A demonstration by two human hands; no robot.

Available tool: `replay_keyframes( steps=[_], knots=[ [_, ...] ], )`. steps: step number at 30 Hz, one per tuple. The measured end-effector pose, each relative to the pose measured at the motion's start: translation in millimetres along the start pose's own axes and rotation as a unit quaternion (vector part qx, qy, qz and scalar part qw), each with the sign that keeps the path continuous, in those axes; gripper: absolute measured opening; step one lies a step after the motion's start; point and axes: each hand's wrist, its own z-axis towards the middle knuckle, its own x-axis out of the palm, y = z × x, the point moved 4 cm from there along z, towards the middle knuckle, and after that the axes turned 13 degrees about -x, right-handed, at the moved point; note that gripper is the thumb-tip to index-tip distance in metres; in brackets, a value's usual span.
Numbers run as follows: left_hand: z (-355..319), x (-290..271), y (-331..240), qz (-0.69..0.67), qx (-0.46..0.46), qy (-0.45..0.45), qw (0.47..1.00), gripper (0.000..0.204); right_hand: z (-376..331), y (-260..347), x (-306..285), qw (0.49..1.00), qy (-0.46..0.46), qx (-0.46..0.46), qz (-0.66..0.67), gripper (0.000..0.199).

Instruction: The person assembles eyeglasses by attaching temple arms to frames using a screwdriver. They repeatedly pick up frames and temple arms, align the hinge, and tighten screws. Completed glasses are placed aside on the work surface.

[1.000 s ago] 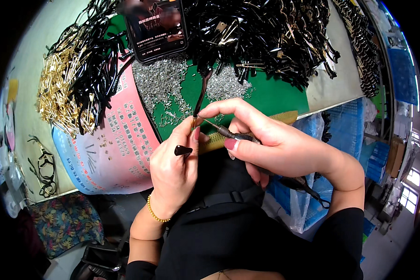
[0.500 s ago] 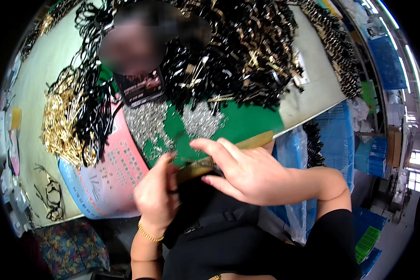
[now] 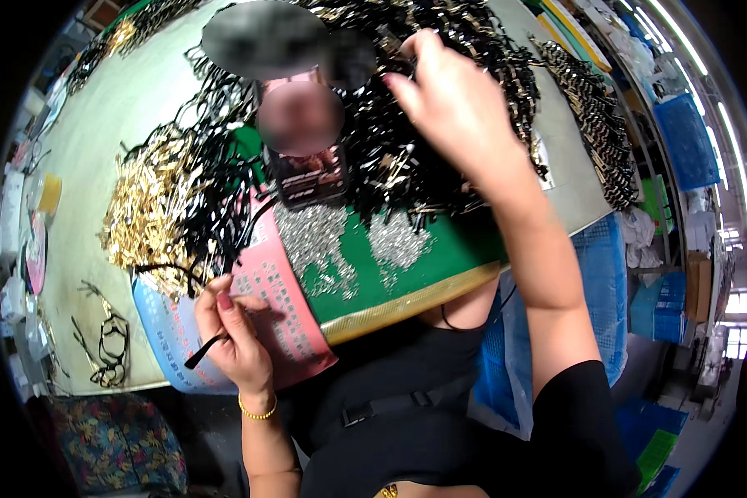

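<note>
In the head view, the left hand (image 3: 239, 336) is over the near edge of the desk (image 3: 100, 124), toward its left corner, and its grip is closed on one dark, thin rod (image 3: 203, 353). The right hand (image 3: 465, 108) is above one big heap of black pieces (image 3: 432, 178) toward the far edge; its fingers are bent, but I cannot tell if this grip holds something. Two piles of small silver parts (image 3: 315, 241) and one phone (image 3: 311, 183) are between the hands; one heap of golden pieces (image 3: 149, 216) and one glasses frame (image 3: 112, 340) are to the left. A pink and blue sheet (image 3: 303, 332) carries rows of small printing. Beside the right edge stands a blue crate (image 3: 602, 274); its content is unclear.
</note>
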Motion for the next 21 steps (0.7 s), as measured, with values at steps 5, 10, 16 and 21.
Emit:
replay_keyframes(
  steps=[5, 10, 16, 21],
  knots=[
    [3, 1, -8, -0.032, 0.011, 0.024, 0.999, 0.025, 5, -11, -27, 0.999, 0.037, -0.014, 0.032, 0.024],
    [-1, -7, -11, -0.090, 0.009, -0.007, 0.996, 0.027, -18, -15, -62, 0.941, 0.092, 0.107, 0.308, 0.028],
    [-44, -34, -39, -0.145, 0.118, -0.115, 0.976, 0.028, -66, 73, -12, 0.819, 0.165, 0.176, 0.521, 0.024],
    [-80, -2, -54, -0.021, -0.066, 0.063, 0.996, 0.022, -87, 102, 36, 0.781, 0.145, 0.169, 0.583, 0.018]
  ],
)
